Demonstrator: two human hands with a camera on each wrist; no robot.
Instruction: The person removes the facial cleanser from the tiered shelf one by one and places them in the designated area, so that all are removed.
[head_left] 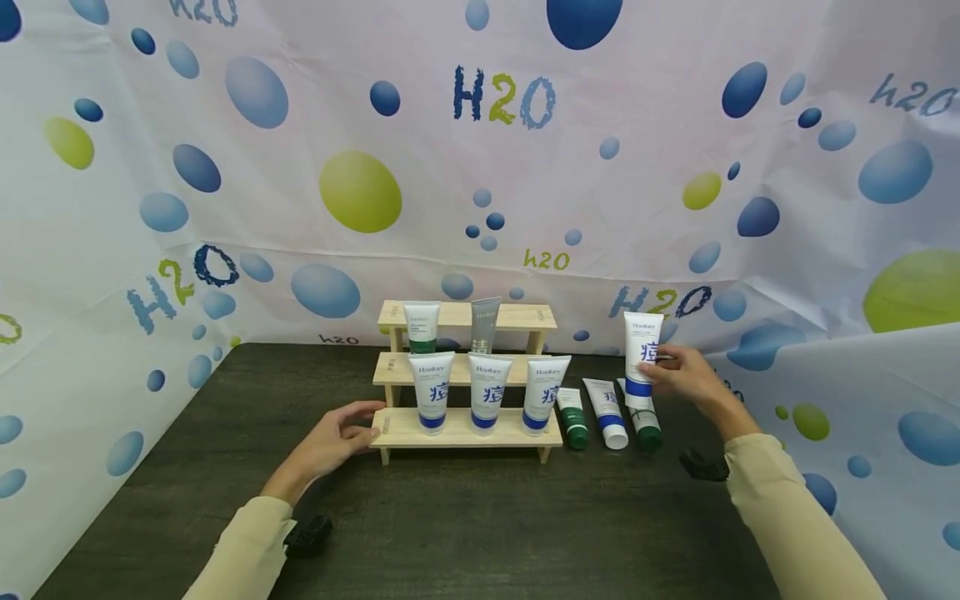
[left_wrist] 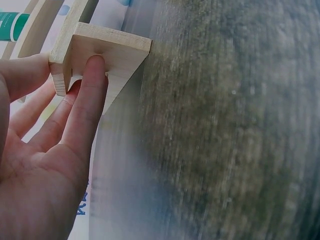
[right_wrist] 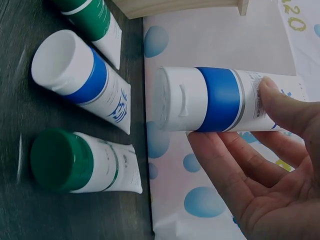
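My right hand (head_left: 678,377) holds a white tube with a blue band (head_left: 641,342) upright, between thumb and fingers. In the right wrist view its white cap (right_wrist: 180,99) stands free of the fingers. My left hand (head_left: 337,437) grips the left end of the bottom step of a three-step wooden stand (head_left: 465,429). Thumb and fingers lie on either side of the board in the left wrist view. Three white-and-blue tubes (head_left: 486,392) stand on the bottom step. A white-and-green tube (head_left: 422,325) and a grey tube (head_left: 483,323) stand higher up behind them.
Right of the stand, a green-capped tube (head_left: 573,419), a white-and-blue tube (head_left: 606,414) and another green-capped tube (head_left: 647,429) lie on the dark table (head_left: 450,525). A patterned cloth (head_left: 487,167) hangs behind and along the sides.
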